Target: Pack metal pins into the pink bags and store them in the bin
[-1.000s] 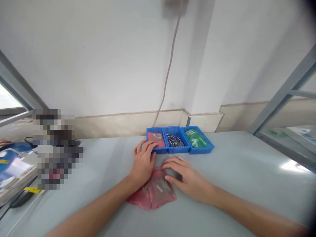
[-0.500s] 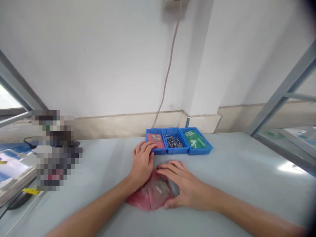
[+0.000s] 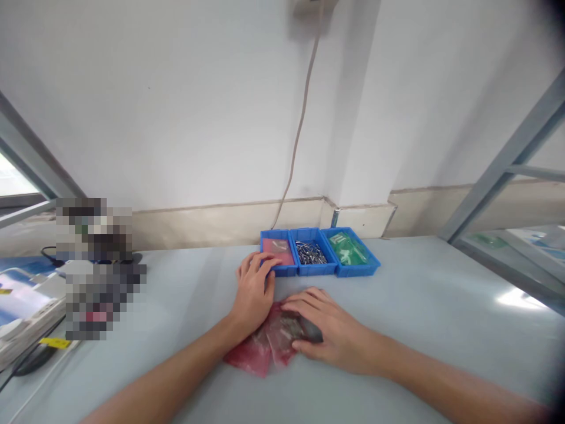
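**A pink bag (image 3: 278, 337) narrows beneath the right hand (image 3: 338, 333)**

On the grey table (image 3: 424, 306) stand three blue bins: a left bin (image 3: 282, 272) with a pink packet (image 3: 276, 247), a middle bin (image 3: 318, 270) of loose metal parts (image 3: 311, 253), and a right bin (image 3: 359, 271) with green packaging (image 3: 353, 253). The left hand (image 3: 252, 291), apart from the right, stays loosely bent over the left bin's near rim. The right thumb has shifted inward from the pink bag's near corner; fingers and thumb now span it, though firmness of grip cannot be told. The bag, in front of the left bin and alongside a second bag (image 3: 251, 356), has creased, suggesting it is being gathered up. A yellow tag (image 3: 55, 342) shows no legible writing; no brand is readable.
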Action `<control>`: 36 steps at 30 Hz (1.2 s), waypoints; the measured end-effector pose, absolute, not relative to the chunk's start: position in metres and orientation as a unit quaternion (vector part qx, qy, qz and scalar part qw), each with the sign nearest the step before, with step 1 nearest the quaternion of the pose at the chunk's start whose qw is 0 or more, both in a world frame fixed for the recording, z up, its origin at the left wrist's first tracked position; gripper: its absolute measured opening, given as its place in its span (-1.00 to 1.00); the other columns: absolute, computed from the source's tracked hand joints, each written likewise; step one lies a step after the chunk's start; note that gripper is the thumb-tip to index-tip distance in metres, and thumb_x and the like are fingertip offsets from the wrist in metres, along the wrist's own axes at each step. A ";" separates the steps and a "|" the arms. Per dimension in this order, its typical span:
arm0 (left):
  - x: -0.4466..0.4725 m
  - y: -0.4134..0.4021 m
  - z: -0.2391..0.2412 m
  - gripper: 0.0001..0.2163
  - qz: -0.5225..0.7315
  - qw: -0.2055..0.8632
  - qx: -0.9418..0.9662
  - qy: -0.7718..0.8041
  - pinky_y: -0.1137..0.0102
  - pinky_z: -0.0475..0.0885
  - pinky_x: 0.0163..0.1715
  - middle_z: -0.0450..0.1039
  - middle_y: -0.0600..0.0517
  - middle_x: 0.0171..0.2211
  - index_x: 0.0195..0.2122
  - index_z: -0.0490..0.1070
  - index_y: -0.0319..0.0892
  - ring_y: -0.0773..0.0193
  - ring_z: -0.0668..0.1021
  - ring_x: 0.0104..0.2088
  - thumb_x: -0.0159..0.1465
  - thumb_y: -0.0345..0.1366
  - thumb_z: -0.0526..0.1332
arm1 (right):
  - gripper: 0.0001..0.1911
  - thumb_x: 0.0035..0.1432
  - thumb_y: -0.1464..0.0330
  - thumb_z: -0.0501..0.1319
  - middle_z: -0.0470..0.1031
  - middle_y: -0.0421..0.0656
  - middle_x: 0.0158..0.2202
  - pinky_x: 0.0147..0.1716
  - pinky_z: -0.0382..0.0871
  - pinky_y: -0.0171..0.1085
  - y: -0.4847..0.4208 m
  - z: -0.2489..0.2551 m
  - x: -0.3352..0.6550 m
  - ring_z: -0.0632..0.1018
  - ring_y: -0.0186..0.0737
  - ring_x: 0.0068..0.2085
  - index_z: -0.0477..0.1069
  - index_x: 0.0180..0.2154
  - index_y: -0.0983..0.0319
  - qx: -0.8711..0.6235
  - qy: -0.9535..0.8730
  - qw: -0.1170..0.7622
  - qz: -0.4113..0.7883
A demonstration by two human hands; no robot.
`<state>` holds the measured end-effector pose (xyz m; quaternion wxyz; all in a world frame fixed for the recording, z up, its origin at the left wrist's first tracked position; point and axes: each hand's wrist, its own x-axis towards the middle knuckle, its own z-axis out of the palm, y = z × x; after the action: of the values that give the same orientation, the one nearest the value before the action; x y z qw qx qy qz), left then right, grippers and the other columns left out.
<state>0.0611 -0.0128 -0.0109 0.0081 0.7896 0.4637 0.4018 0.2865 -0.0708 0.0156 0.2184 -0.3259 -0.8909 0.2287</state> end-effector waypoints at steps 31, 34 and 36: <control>0.060 -0.026 0.003 -0.50 0.438 0.043 0.815 0.376 -0.02 0.28 0.30 0.40 -0.06 0.19 0.10 0.45 -0.03 0.04 0.38 0.25 0.27 -0.67 0.03 | -0.88 0.47 0.36 0.21 0.57 -0.21 -0.15 -0.16 0.43 -0.25 -0.062 0.008 0.291 0.55 -0.22 -0.17 0.54 -0.10 0.11 -0.408 -0.801 0.311 0.309; 0.061 -0.026 0.003 -0.52 0.440 0.044 0.816 0.373 0.01 0.27 0.32 0.41 -0.06 0.18 0.10 0.45 -0.04 0.06 0.38 0.26 0.30 -0.66 0.04 | -0.89 0.47 0.33 0.22 0.57 -0.23 -0.18 -0.21 0.40 -0.26 -0.062 0.011 0.290 0.54 -0.22 -0.20 0.53 -0.14 0.11 -0.425 -0.788 0.313 0.318; 0.061 -0.026 0.003 -0.54 0.440 0.043 0.816 0.372 0.02 0.27 0.32 0.42 -0.05 0.17 0.10 0.45 -0.04 0.07 0.39 0.26 0.32 -0.65 0.04 | -0.91 0.45 0.32 0.24 0.57 -0.23 -0.20 -0.23 0.39 -0.25 -0.062 0.011 0.290 0.54 -0.21 -0.21 0.53 -0.16 0.11 -0.436 -0.780 0.320 0.315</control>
<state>0.0613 -0.0258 0.0035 0.0429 0.8165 0.3716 0.4398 0.2895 -0.0619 0.0111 0.3202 -0.4361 -0.7798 0.3151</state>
